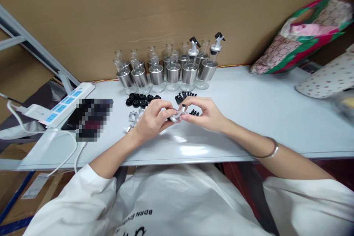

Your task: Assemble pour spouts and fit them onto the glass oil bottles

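**Left hand [155,118] and right hand [209,115] meet on one silver pourer top [177,117]**

From the head view, I see the person seated close against a pale table [249,132], both forearms reaching in over its near edge. The silver pourer top is between the two hands, above the middle of the table. The left hand has its fingers and thumb closed about the wider base; the right hand pinches at the spout end with thumb and index finger, beside a small black tip [184,106]. A bracelet [276,151] circles the right forearm.

Just beyond the left hand sits a cluster of round black stoppers [136,102], with silver pieces [133,116] lying nearer, partly hidden by that hand. Past the right hand lie slim black pieces [186,96], and little black caps [194,112] show right beside its fingers.

Farther back, steel-banded glass bottles [173,72] stand upright in two rows; two at the right end carry pourers with black levers [219,36]. A white power strip [68,103] lies at the far left, and a patterned bag [293,44] leans at the far right, near a dotted white object [328,75].
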Action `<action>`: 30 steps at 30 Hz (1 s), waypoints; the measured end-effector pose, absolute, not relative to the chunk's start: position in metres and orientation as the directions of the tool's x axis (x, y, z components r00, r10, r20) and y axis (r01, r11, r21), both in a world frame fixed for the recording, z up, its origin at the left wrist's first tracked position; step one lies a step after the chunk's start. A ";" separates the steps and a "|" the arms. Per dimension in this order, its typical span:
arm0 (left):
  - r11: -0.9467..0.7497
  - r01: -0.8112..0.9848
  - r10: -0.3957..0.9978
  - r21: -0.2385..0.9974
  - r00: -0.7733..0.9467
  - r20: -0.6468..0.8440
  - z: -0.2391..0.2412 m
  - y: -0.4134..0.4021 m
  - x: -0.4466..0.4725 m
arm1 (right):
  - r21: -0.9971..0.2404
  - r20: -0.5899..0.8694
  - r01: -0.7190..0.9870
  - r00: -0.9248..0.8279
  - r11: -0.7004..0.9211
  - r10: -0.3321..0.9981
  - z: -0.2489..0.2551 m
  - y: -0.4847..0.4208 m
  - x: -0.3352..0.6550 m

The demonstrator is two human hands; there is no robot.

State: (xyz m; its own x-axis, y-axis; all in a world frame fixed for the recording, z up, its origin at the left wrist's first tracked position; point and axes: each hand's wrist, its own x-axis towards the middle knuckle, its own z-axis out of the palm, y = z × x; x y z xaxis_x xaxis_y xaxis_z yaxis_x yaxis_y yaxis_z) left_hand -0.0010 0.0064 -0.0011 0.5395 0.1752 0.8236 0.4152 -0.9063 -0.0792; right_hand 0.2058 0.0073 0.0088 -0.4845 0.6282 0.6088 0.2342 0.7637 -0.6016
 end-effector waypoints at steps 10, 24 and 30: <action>-0.899 0.428 0.197 -0.090 0.580 0.790 0.000 0.006 -0.002 | -0.676 0.564 0.270 -0.410 0.686 0.717 0.012 0.007 0.206; -0.890 0.422 0.200 -0.175 0.704 0.681 0.001 0.007 -0.001 | -0.503 0.578 0.438 -0.469 0.745 0.667 0.015 0.026 0.221; -0.858 0.486 0.245 -0.163 0.668 0.703 -0.002 0.007 -0.002 | -0.245 0.517 0.765 -0.417 0.596 0.747 0.006 0.064 0.255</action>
